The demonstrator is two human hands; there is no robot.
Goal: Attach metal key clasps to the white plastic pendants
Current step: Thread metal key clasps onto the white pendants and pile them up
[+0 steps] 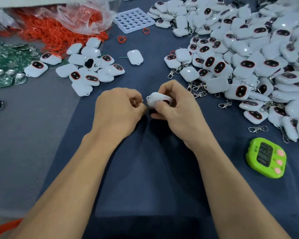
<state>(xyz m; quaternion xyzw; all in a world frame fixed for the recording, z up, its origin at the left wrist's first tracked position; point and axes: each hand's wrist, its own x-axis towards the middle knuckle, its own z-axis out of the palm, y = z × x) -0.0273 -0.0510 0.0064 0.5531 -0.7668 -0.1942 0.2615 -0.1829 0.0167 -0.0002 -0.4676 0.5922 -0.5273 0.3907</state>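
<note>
"What could go wrong from here?"

"The clasp (143,100) is the weak spot, I'd say. Only a glint of metal shows at the tips of the left hand (118,109), so the hold looks slight. If the ring misses the loop on the pendant (158,99), it may spring free onto the blue cloth (145,169), near the loose clasps (225,105)."

"Where's the pendant?"

"Mid-table, just above the cloth, in the right hand (176,107). The thumb is pressed on its near side and the fingers are curled behind, pinching it. Twisting too hard could strain the loop."

"How do the hands sit?"

"Knuckles up, nearly touching, forearms angled inward. The left fingers are curled tight, thumb and forefinger pinched together at the pendant's corner."
</note>
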